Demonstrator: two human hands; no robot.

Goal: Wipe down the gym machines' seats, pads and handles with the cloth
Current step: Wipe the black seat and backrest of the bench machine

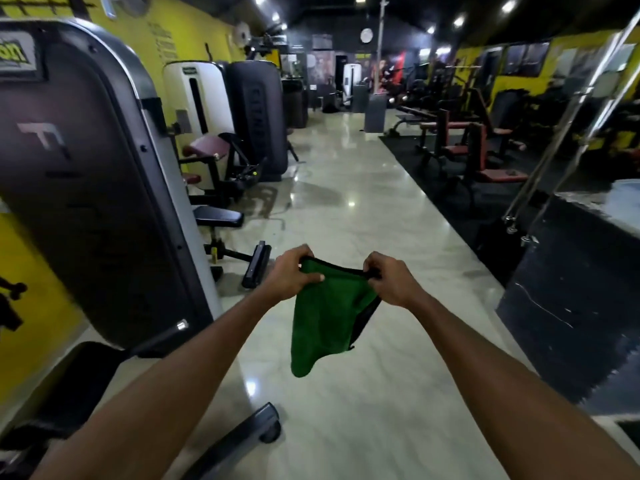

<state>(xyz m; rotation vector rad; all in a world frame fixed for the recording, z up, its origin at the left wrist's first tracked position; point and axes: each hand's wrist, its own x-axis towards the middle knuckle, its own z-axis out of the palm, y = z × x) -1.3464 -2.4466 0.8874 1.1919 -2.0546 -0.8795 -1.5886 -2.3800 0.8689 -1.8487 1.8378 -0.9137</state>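
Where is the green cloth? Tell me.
The green cloth hangs mid-frame in the head view, its top edge gripped between the left hand and the right hand, over the pale floor.

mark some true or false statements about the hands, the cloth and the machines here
1. The left hand and the right hand both grip the green cloth along its top edge. True.
2. The cloth is pressed onto a seat pad. False: it hangs in the air above the pale floor and touches no machine.
3. The nearest machine, with a black cover, stands to the person's left. True.
4. One hand is free and open. False: both hands pinch the cloth.
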